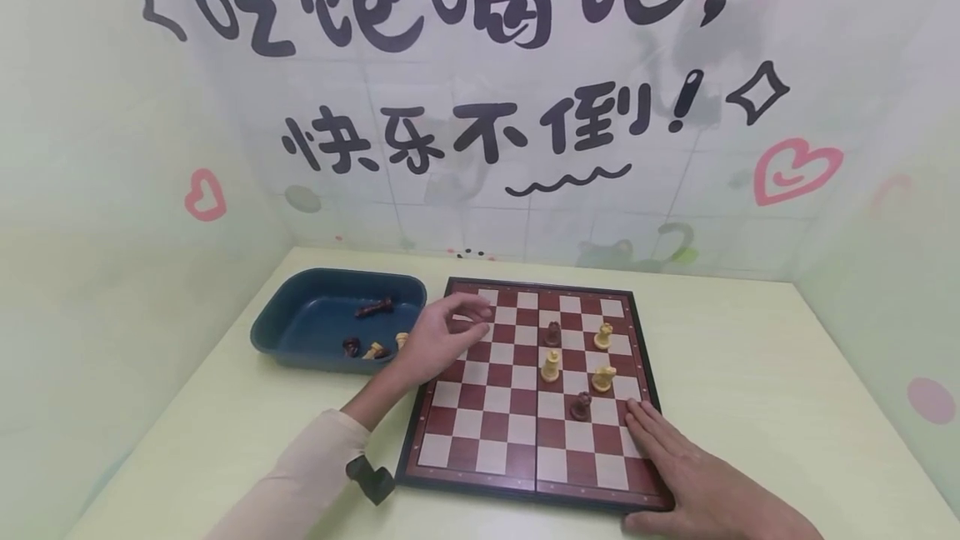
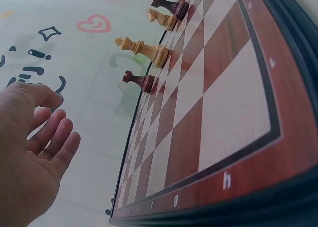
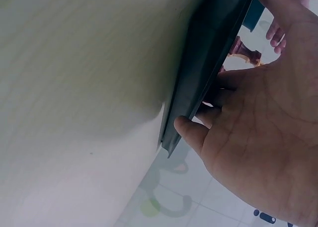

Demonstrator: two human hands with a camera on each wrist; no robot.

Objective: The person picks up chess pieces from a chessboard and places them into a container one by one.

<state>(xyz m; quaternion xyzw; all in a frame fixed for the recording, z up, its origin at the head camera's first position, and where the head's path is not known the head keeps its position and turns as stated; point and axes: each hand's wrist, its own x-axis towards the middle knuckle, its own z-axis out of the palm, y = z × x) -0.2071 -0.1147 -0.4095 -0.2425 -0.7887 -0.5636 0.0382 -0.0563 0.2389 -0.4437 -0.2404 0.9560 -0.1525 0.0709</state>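
Note:
My left hand (image 1: 444,333) hovers over the left side of a red-and-white chessboard (image 1: 493,425), its fingers loosely bent and nothing held. On the board's right edge rests my right hand (image 1: 686,473), fingers fairly straight; the right wrist view shows them along the dark rim (image 3: 198,63). Several pieces stand upright on the right half: a cream king (image 1: 551,366), a cream knight (image 1: 603,378), a dark rook (image 1: 552,333), another dark rook (image 1: 581,406) and a cream piece (image 1: 603,336) whose kind is unclear. The left wrist view shows the king (image 2: 144,50) tallest.
Left of the board sits a deep blue tray (image 1: 311,357) with several dark and cream pieces lying inside. Beside the left sleeve (image 1: 300,469) is a black object (image 1: 371,480). A printed curtain (image 1: 480,215) hangs behind the pale table (image 1: 750,373).

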